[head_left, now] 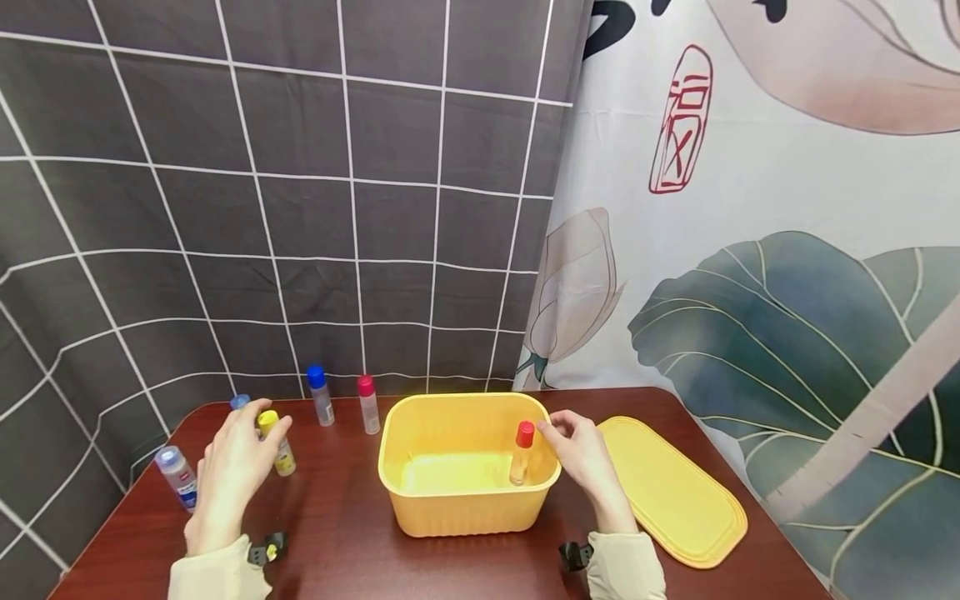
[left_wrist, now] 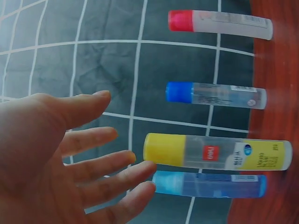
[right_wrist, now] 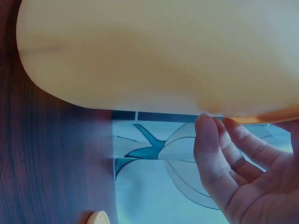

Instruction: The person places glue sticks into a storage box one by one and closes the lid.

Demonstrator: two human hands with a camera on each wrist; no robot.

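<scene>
My left hand hovers with fingers spread beside a yellow-capped glue bottle; in the left wrist view the fingertips come close to its yellow cap. A light-blue-capped bottle stands just behind, mostly hidden by the hand in the head view. Left of that hand is a clear bottle with a pale blue cap. My right hand grips the right rim of a yellow plastic box between thumb and fingers. Inside the box, by this hand, a red-capped bottle stands near upright.
A blue-capped bottle and a pink-red-capped bottle stand along the back of the dark red table. To the box's right lies a flat yellow lid. Fabric hangings close off the back.
</scene>
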